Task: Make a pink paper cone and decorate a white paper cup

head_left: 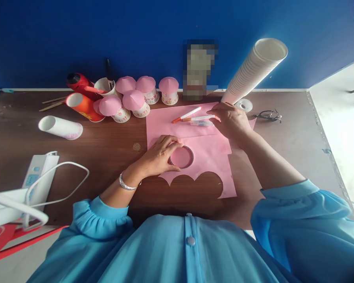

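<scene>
A thin round ring (192, 157) with a dark rim lies flat on a pink paper sheet (206, 157) whose near edge has scalloped cut-outs. My left hand (165, 155) grips the ring's left side between thumb and fingers. Over the upper part of the paper, my right hand (230, 120) has its fingers closed at the right end of a white marker with a brown tip end (197, 118). Beside that marker lie another white marker with red ends (187, 114) and a clear-and-blue tube (202, 123). A tall stack of paper cups (253, 68) leans just behind my right hand.
Several decorated cups with pink cone roofs (135, 100) stand at the back left, near an orange cup (84, 106) and a red hot-air tool (82, 84). A white cup (60, 127) lies on its side. A power strip (38, 177), tape roll (244, 105) and glasses (268, 115) flank the paper.
</scene>
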Demonstrator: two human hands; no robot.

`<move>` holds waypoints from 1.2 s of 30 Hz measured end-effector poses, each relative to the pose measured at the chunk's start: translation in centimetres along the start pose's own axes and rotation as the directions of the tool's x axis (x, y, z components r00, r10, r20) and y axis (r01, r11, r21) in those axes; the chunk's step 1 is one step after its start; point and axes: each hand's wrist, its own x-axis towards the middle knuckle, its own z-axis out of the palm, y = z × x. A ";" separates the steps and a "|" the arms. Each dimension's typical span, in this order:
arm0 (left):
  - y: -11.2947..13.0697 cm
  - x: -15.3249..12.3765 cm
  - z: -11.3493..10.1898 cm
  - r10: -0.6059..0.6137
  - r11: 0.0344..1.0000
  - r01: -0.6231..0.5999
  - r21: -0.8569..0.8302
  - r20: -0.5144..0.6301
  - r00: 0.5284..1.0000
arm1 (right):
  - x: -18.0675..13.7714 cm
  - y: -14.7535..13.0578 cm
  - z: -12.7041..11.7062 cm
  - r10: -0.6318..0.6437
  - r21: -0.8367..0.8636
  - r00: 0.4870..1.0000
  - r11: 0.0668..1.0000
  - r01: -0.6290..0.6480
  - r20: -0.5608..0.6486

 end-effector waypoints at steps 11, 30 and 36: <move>0.1 0.3 -0.2 -0.028 1.000 0.028 -0.008 0.031 0.999 | 2.7 2.1 1.6 -0.043 0.017 0.990 0.999 0.042 0.134; 0.2 0.4 -0.9 -0.004 1.000 0.002 0.018 0.095 0.996 | -7.4 -6.2 -4.1 0.385 0.934 0.906 0.227 -0.276 0.174; 0.0 0.4 -0.9 0.027 1.000 -0.027 0.010 0.076 0.997 | -7.5 -6.9 -3.5 0.434 0.952 0.870 0.077 -0.297 0.236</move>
